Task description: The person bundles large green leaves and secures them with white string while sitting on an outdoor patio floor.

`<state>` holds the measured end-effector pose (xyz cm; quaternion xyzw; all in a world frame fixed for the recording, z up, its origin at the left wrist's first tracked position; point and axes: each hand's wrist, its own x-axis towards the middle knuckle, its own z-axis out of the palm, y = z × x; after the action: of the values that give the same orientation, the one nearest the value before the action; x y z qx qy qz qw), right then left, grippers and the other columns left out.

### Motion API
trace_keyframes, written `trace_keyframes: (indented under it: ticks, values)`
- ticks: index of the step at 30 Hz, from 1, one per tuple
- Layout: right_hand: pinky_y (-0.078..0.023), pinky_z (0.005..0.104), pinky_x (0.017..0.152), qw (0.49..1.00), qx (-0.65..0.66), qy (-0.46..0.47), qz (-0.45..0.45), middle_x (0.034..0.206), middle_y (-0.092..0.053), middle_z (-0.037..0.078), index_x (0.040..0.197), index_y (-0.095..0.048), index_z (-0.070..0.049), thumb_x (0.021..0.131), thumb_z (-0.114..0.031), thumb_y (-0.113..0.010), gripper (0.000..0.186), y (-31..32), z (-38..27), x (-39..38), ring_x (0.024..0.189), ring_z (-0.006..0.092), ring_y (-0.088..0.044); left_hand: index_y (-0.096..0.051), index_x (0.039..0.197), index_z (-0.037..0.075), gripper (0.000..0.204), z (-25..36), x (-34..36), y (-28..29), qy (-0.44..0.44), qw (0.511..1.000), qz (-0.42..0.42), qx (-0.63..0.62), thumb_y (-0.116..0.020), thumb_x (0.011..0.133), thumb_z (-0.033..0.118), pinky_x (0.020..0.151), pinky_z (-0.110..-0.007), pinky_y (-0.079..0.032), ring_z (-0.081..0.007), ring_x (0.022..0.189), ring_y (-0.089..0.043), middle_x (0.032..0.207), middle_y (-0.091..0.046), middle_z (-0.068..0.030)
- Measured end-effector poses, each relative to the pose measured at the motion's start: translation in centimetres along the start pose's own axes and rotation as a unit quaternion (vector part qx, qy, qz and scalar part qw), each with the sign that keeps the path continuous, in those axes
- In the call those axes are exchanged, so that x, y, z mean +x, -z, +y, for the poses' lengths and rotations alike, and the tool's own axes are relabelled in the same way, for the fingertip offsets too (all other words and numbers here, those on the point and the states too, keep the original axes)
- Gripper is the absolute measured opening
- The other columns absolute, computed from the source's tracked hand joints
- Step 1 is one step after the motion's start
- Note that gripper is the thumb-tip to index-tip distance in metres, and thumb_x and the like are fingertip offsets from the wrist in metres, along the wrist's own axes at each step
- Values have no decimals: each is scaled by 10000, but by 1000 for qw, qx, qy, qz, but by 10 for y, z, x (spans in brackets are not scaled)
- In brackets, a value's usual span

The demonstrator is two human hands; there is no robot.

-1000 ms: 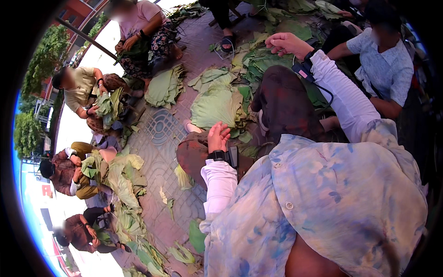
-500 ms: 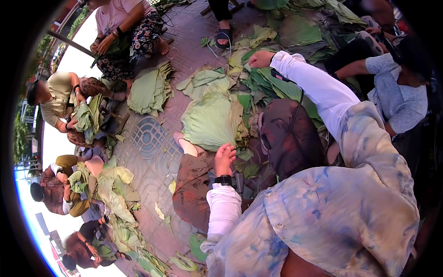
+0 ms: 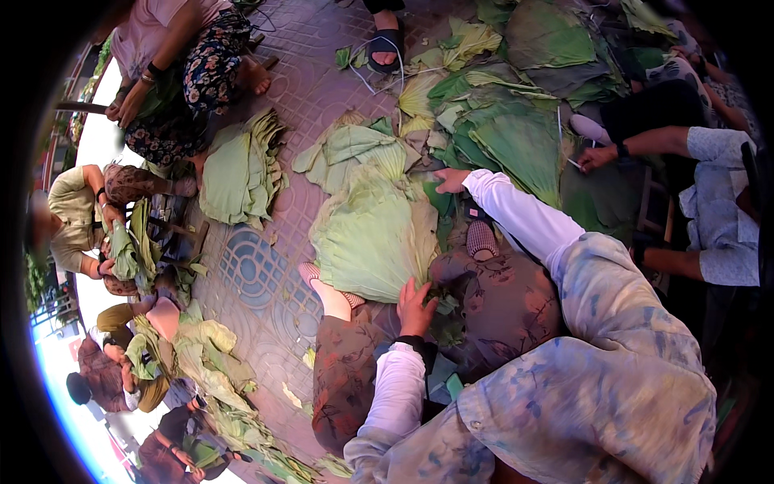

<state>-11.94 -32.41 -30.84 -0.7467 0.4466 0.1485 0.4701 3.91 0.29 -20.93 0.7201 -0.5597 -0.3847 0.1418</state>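
A stack of large pale-green lotus leaves (image 3: pixel 371 230) lies flat on the paving between my feet, browned at its right edge. My left hand (image 3: pixel 416 309) rests at the stack's near edge, fingers spread. At the upper right edge of the same stack is my right hand (image 3: pixel 453 180), its fingers stretched out toward the leaves; whether it touches them I cannot tell. Just beyond the right hand lies a heap of darker green leaves (image 3: pixel 512 141). Paler folded leaves (image 3: pixel 355 153) overlap the stack's far end.
A separate leaf pile (image 3: pixel 240 173) sits to the left, near a round metal cover (image 3: pixel 256 266). Several people sit along the left handling leaves. A person in a grey-white shirt (image 3: pixel 717 202) sits close on the right. Loose leaves (image 3: pixel 214 355) trail along the lower left.
My right hand has come down from the green leaves to the pale stack's edge. My left hand has shifted slightly right and nearer me, and its fingers have spread. The view has shifted too.
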Motion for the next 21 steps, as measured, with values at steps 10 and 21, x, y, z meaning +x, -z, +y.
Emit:
trace_keyframes:
  ticks: [10,21]
  values:
    - [-443,300,773,985,110,-125,-46,1193,-455,144,1301,-262,-16,740,-340,-578,720,78,-33,-25,1031,197,-482,-372,1253,242,679,4,-13,-10,34,992,-78,97,-686,652,200,950,-464,-257,-391,1261,-114,1409,-31,-117]
    - [-412,317,845,977,-179,18,113,1095,-529,163,1172,-428,-23,661,-141,-566,543,162,-62,64,1012,263,-517,-336,1276,232,723,17,-6,-11,38,993,-69,89,-695,649,246,955,-473,-265,-434,1247,-108,1393,-50,-174]
